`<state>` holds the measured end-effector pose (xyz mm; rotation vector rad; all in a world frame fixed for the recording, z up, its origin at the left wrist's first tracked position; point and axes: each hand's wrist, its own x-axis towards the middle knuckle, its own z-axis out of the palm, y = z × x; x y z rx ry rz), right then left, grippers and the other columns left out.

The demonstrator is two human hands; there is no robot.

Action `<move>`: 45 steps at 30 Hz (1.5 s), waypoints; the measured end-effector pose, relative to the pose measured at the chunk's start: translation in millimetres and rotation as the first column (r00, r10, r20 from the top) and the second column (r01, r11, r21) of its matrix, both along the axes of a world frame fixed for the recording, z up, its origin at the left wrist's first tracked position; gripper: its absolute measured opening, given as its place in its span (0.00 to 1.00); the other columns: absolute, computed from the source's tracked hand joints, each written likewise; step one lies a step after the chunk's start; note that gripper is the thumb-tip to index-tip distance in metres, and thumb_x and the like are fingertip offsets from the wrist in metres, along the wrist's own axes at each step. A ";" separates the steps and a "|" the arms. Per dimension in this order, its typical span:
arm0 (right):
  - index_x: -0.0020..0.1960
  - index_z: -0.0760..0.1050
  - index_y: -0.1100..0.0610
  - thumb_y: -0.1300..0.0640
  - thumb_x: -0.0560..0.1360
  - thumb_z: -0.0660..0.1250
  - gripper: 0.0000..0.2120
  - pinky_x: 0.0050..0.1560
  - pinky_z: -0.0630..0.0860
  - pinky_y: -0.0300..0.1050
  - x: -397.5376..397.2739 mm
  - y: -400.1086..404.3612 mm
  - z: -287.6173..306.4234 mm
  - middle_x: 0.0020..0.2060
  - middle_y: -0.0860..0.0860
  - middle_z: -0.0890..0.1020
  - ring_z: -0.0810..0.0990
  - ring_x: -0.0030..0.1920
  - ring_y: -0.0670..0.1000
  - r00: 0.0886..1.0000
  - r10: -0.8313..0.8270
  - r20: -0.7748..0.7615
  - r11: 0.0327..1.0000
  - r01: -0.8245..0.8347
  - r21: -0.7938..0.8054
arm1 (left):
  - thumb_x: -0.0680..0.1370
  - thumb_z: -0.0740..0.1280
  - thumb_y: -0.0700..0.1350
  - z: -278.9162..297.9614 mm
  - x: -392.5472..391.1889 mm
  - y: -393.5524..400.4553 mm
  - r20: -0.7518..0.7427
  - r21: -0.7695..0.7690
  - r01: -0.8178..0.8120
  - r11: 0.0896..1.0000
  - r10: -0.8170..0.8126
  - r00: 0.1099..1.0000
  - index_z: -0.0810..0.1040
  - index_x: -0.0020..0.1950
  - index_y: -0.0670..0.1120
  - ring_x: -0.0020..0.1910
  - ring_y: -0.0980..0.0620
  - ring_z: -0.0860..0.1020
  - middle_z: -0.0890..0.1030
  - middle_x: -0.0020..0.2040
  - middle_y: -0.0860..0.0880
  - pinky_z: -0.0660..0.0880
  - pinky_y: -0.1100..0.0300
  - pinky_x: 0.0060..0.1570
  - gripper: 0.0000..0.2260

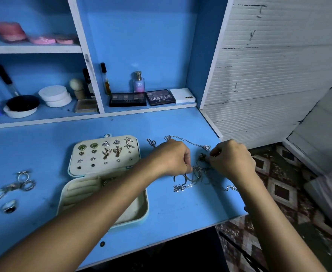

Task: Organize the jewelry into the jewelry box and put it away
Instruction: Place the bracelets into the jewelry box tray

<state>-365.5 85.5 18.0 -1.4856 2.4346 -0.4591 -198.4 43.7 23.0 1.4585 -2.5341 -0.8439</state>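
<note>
Nearest, the open jewelry box [141,205] on the blue desk [180,218], taken here as landmark. Lower tray toward the viewer, mostly hidden under the left forearm; cream ring rolls visible at its left, and something small and metallic at the tray's far edge, too unclear to name. Lid [105,154] laid flat beyond the tray, likely so the studs face up for sorting: paired earrings pinned in rows, green stones at the far left, triangles and flower shapes along the far row, butterfly drops in the middle, small studs below.

Left of the box, well apart from it, a loose scatter of rings [14,189], not yet stowed.

Right of the box, a tangled heap of silver chains [196,175] with a bangle or two in it. Both hands working at that heap, probably teasing the knot apart before anything can go in the tray: left hand [173,158] curled, fingertips pinching down into the tangle; right hand [231,158] pinching a chain with a small charm.

Beyond the box, on the back shelf, eyeshadow palettes [160,97] and a perfume bottle [138,82]; left of those, powder puffs [54,95].
</note>
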 end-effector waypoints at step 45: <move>0.45 0.82 0.48 0.56 0.78 0.70 0.05 0.26 0.65 0.31 49.2 9.5 15.5 0.35 0.47 0.81 0.71 0.25 0.42 0.845 0.315 0.433 0.915 -0.149 -0.375 | 0.76 0.72 0.43 32.8 120.4 28.5 -0.081 -0.227 -0.157 0.961 0.142 0.987 0.83 0.43 0.52 0.42 0.65 0.77 0.82 0.36 0.56 0.69 0.76 0.38 0.04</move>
